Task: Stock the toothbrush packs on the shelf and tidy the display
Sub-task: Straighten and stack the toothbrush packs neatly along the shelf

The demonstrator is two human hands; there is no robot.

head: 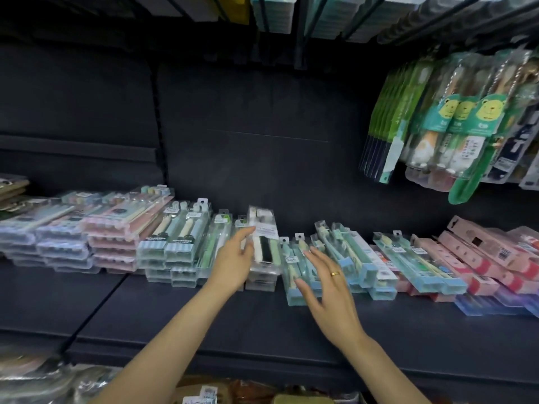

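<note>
Stacks of toothbrush packs lie in a row along the back of a dark shelf (204, 316). My left hand (233, 262) reaches to the clear pack with white, black and green brushes (264, 246) on top of a middle stack; its straight fingers touch the pack's left side. My right hand (326, 290), with a gold ring, hovers with spread fingers over the pale blue packs (300, 275) just to the right, its fingertips at or near their tops. Neither hand grips anything that I can see.
Pink and lilac stacks (116, 231) lie at the left, loose blue packs (414, 258) and pink boxes (481, 258) at the right. Green packs with bear cards (455, 123) hang on hooks at the upper right. More goods (204, 395) sit on the shelf below.
</note>
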